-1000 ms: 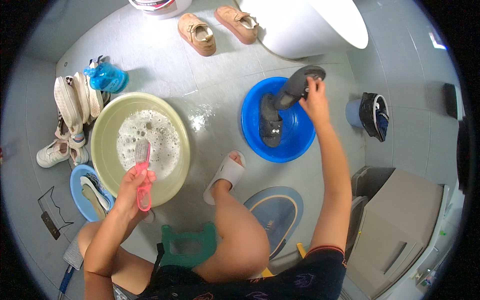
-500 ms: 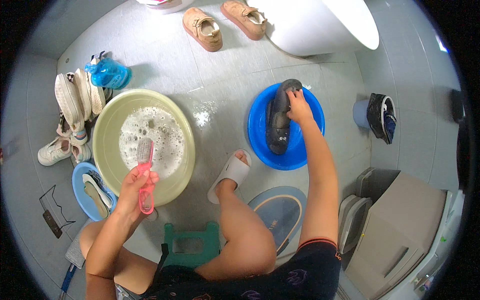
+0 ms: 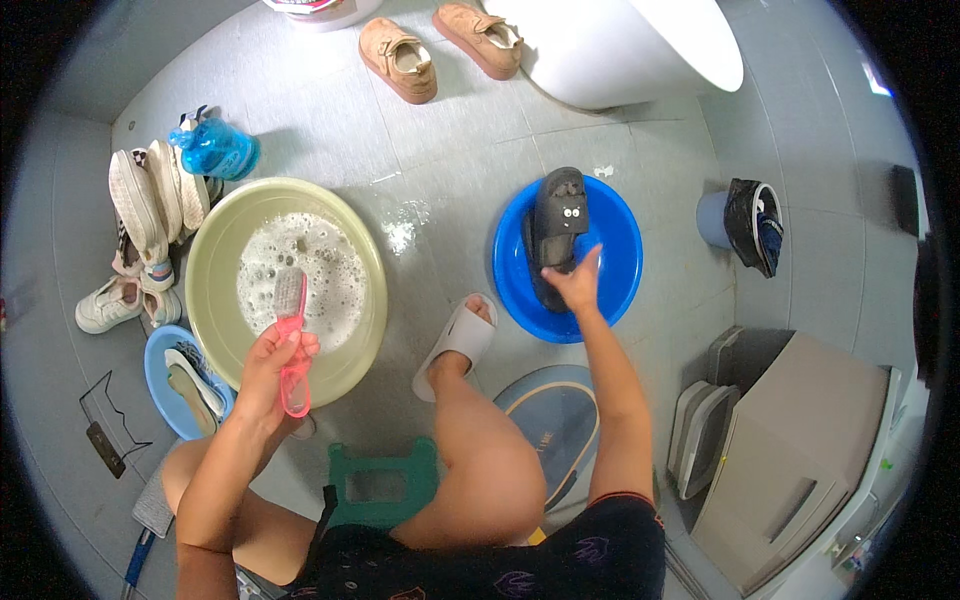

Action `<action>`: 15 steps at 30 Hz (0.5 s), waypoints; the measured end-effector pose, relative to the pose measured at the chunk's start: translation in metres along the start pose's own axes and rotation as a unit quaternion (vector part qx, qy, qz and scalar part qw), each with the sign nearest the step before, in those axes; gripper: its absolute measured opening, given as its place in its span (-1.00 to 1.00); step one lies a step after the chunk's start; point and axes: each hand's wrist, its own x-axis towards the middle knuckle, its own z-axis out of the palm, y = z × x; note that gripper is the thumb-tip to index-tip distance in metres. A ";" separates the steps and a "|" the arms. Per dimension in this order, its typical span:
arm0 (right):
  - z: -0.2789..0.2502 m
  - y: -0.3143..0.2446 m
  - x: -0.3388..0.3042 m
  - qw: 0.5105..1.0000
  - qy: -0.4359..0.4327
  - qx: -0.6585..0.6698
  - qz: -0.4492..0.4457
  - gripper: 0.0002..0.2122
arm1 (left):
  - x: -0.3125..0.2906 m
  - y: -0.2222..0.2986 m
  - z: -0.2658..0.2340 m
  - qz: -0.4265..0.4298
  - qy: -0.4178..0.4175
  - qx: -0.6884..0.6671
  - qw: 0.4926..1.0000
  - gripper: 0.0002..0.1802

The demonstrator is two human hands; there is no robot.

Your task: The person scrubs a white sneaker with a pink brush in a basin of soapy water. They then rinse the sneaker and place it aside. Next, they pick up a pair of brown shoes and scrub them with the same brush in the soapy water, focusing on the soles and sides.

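Observation:
My left hand (image 3: 268, 372) is closed around the handle of a pink scrubbing brush (image 3: 291, 335), its pale bristles up over a yellow-green basin (image 3: 368, 345) of foamy water. Over on the right, a blue basin (image 3: 625, 270) holds a dark grey slide slipper (image 3: 562, 205) with two cartoon eyes on its strap. Another dark slipper (image 3: 530, 235) lies partly hidden beneath it. My right hand (image 3: 577, 285) is at the near end of the upper slipper, thumb against it, with thumb and fingers spread apart.
Several shoes (image 3: 145, 205) and a blue liquid bottle (image 3: 218, 148) stand left. A light-blue basin (image 3: 158, 375) holds insoles. Tan shoes (image 3: 398, 62) sit beside a white toilet (image 3: 620, 60). A green stool (image 3: 383, 465) is near my legs; a lined bin (image 3: 715, 220) and cabinet (image 3: 790, 440) are right.
The upper slipper's eyed strap end now points away instead of toward me. My right hand has come nearer, from the far end to the near end. The brush stays nearly still.

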 end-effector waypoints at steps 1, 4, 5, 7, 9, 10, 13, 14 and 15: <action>0.012 0.019 -0.011 0.997 -0.052 -0.023 0.047 0.24 | 0.001 -0.002 0.000 -0.003 0.006 0.009 1.000 -0.75; 0.029 0.038 -0.030 0.989 -0.075 -0.041 0.120 0.30 | 0.003 -0.001 0.000 -0.011 0.027 0.036 0.999 -0.73; 0.031 0.030 -0.033 0.989 -0.058 -0.049 0.130 0.31 | 0.002 0.000 0.001 -0.015 0.039 0.041 0.998 -0.73; 0.035 0.004 -0.030 0.979 -0.030 -0.096 0.177 0.32 | 0.006 0.000 0.003 -0.014 0.043 0.044 0.998 -0.74; 0.044 -0.007 -0.023 0.968 -0.004 -0.094 0.234 0.32 | 0.007 -0.002 0.001 -0.012 0.033 0.046 0.998 -0.75; 0.048 -0.008 -0.019 0.960 0.008 -0.094 0.262 0.31 | 0.007 -0.004 0.001 -0.012 0.029 0.053 0.998 -0.75; 0.055 -0.014 -0.017 0.957 0.032 -0.094 0.273 0.30 | 0.009 -0.006 -0.001 -0.010 0.021 0.061 0.998 -0.74; 0.054 -0.017 -0.018 0.955 0.036 -0.105 0.275 0.29 | 0.009 -0.008 -0.001 -0.012 0.020 0.052 0.998 -0.74; 0.054 -0.017 -0.018 0.958 0.032 -0.111 0.263 0.29 | 0.010 -0.010 -0.002 -0.015 0.019 0.044 0.999 -0.74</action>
